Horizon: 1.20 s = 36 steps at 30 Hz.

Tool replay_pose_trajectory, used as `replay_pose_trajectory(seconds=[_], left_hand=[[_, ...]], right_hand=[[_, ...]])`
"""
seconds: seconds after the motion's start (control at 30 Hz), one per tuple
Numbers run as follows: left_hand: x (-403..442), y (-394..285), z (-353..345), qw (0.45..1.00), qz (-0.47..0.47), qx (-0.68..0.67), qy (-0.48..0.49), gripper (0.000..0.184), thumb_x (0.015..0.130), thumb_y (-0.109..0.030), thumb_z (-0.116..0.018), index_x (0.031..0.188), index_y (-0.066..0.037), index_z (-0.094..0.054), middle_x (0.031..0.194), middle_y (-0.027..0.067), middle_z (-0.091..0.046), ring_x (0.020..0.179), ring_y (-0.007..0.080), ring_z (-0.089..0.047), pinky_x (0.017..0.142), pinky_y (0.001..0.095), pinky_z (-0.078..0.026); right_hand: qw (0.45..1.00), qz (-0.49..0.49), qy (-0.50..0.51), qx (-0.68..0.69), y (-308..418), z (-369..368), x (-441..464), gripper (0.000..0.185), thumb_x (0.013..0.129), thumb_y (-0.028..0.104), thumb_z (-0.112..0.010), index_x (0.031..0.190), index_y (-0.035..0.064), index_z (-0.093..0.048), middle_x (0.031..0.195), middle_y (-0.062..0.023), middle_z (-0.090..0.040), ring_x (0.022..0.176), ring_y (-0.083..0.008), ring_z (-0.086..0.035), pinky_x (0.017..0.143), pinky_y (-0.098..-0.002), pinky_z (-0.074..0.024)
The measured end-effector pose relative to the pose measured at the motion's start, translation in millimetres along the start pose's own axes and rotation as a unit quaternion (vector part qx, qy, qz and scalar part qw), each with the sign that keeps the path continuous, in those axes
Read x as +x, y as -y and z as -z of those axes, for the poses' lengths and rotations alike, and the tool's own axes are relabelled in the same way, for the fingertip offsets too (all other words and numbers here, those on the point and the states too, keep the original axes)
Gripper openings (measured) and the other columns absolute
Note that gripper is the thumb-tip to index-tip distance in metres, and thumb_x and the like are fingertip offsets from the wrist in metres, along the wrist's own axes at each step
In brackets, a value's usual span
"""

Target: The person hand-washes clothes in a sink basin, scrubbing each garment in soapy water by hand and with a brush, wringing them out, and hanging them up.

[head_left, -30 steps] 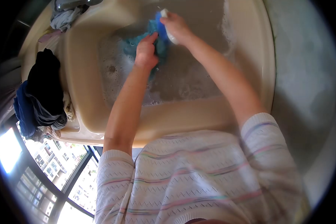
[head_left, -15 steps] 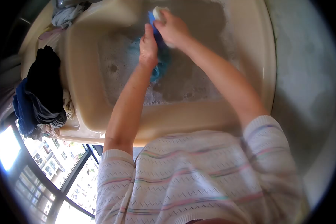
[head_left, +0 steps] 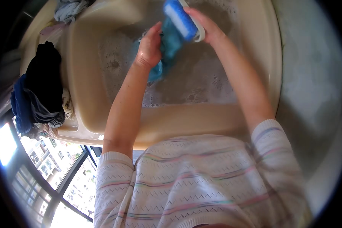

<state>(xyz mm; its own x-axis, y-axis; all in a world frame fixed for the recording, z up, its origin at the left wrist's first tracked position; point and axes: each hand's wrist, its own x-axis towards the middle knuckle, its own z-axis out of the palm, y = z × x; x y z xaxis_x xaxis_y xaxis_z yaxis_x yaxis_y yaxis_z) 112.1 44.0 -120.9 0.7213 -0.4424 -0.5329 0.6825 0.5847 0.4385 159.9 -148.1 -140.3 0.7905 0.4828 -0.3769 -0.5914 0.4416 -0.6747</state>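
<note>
My right hand (head_left: 206,27) grips the white handle of a scrub brush (head_left: 181,19) whose blue and white bristles face left and toward me. Just left of it, my left hand (head_left: 151,46) is closed on a wet teal cloth (head_left: 173,41). Part of the cloth spreads between the two hands, and another part hangs below my left hand toward the water. The brush's bristles are right beside the cloth's upper edge; whether they touch it I cannot tell. Cloudy, soapy water (head_left: 195,78) lies under both hands.
A beige bathtub (head_left: 171,123) surrounds the water. Dark clothes (head_left: 45,81) are heaped on its left rim, with a grey cloth (head_left: 69,10) at the upper left. A pale wall (head_left: 311,57) stands on the right, and a window (head_left: 59,163) at the lower left.
The brush has moved right and turned, so its bristles now show. My left hand has shifted slightly down, and more of the teal cloth is visible above the water.
</note>
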Motion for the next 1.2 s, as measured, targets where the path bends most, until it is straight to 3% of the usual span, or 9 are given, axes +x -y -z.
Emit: replay_pose_trajectory(seconds=[0.23, 0.37, 0.47, 0.5, 0.73, 0.83, 0.97, 1.0, 1.2], left_hand=[[-21, 1, -2, 0.962, 0.021, 0.265, -0.063, 0.037, 0.079, -0.018, -0.06, 0.11, 0.001, -0.052, 0.102, 0.0068, -0.057, 0.095, 0.0179, -0.054, 0.082, 0.0319, -0.044], [-2, 12, 22, 0.979, 0.065, 0.189, -0.037, 0.033, 0.081, -0.019, -0.059, 0.106, 0.002, -0.053, 0.1, 0.0092, -0.059, 0.091, 0.019, -0.057, 0.081, 0.0333, -0.046], [10, 21, 30, 0.992, 0.06, 0.093, -0.056, 0.03, 0.084, -0.021, -0.055, 0.105, 0.001, -0.054, 0.099, 0.01, -0.06, 0.09, 0.0205, -0.058, 0.081, 0.0347, -0.046], [13, 24, 33, 0.992, 0.061, 0.071, -0.083, 0.029, 0.086, -0.022, -0.053, 0.104, 0.0, -0.055, 0.099, 0.0097, -0.061, 0.09, 0.021, -0.058, 0.082, 0.0355, -0.046], [19, 53, 26, 0.975, -0.133, 0.098, -0.146, 0.032, 0.091, -0.026, -0.042, 0.107, -0.002, -0.052, 0.102, 0.0112, -0.059, 0.094, 0.0238, -0.056, 0.083, 0.039, -0.045], [23, 44, 11, 0.974, -0.079, -0.004, -0.214, 0.036, 0.091, -0.03, -0.04, 0.108, -0.001, -0.051, 0.104, 0.0118, -0.057, 0.094, 0.0249, -0.055, 0.082, 0.0397, -0.044], [14, 22, 20, 0.965, -0.058, 0.033, -0.253, 0.037, 0.091, -0.03, -0.041, 0.108, 0.0, -0.052, 0.101, 0.0118, -0.057, 0.089, 0.0232, -0.056, 0.077, 0.037, -0.046], [11, 17, 20, 0.96, -0.044, 0.056, -0.272, 0.036, 0.091, -0.03, -0.041, 0.108, 0.0, -0.052, 0.1, 0.0117, -0.058, 0.088, 0.0226, -0.056, 0.075, 0.0362, -0.047], [23, 40, 31, 0.976, -0.059, 0.029, -0.208, 0.038, 0.093, -0.029, -0.033, 0.114, 0.0, -0.047, 0.106, 0.0119, -0.055, 0.096, 0.0227, -0.054, 0.079, 0.035, -0.046]], right_hand=[[0.999, -0.04, -0.017, -0.008, 9, 8, -23, 0.044, 0.08, 0.032, -0.06, 0.11, 0.0018, -0.052, 0.091, -0.0075, -0.06, 0.076, -0.0129, -0.06, 0.066, -0.0254, -0.0513], [0.968, 0.044, -0.118, -0.219, 5, 8, -23, 0.057, 0.074, 0.036, -0.064, 0.116, -0.0001, -0.048, 0.094, -0.0094, -0.06, 0.081, -0.0167, -0.06, 0.067, -0.0296, -0.0497], [0.844, 0.146, -0.234, -0.461, -19, 20, -8, 0.064, 0.075, 0.034, -0.064, 0.121, -0.0034, -0.042, 0.096, -0.0111, -0.06, 0.079, -0.0158, -0.06, 0.063, -0.0269, -0.0495], [0.831, 0.116, -0.27, -0.473, -22, 26, -10, 0.078, 0.065, 0.047, -0.064, 0.125, 0.0035, -0.041, 0.105, -0.0168, -0.058, 0.095, -0.0279, -0.058, 0.08, -0.0325, -0.0451], [0.805, 0.128, -0.231, -0.531, -60, -54, -35, 0.067, 0.07, 0.043, -0.057, 0.128, 0.0122, -0.04, 0.102, -0.0185, -0.06, 0.094, -0.0317, -0.058, 0.08, -0.0339, -0.0453], [0.916, 0.055, -0.179, -0.355, -46, -41, 9, 0.067, 0.072, 0.042, -0.054, 0.129, 0.0121, -0.038, 0.1, -0.0204, -0.06, 0.092, -0.0343, -0.058, 0.08, -0.0373, -0.0451], [0.851, 0.091, -0.216, -0.47, -70, -87, -40, 0.064, 0.075, 0.03, -0.059, 0.13, 0.0065, -0.036, 0.122, -0.0169, -0.049, 0.108, -0.0224, -0.051, 0.088, -0.0295, -0.0399], [0.825, 0.13, -0.21, -0.509, -82, -86, -49, 0.068, 0.073, 0.039, -0.051, 0.131, 0.0086, -0.034, 0.101, -0.0221, -0.058, 0.092, -0.0361, -0.057, 0.079, -0.0384, -0.0449], [0.882, 0.096, -0.207, -0.413, -65, -53, 7, 0.068, 0.073, 0.039, -0.051, 0.132, 0.0095, -0.033, 0.103, -0.0212, -0.058, 0.094, -0.0352, -0.056, 0.083, -0.0377, -0.0435]])
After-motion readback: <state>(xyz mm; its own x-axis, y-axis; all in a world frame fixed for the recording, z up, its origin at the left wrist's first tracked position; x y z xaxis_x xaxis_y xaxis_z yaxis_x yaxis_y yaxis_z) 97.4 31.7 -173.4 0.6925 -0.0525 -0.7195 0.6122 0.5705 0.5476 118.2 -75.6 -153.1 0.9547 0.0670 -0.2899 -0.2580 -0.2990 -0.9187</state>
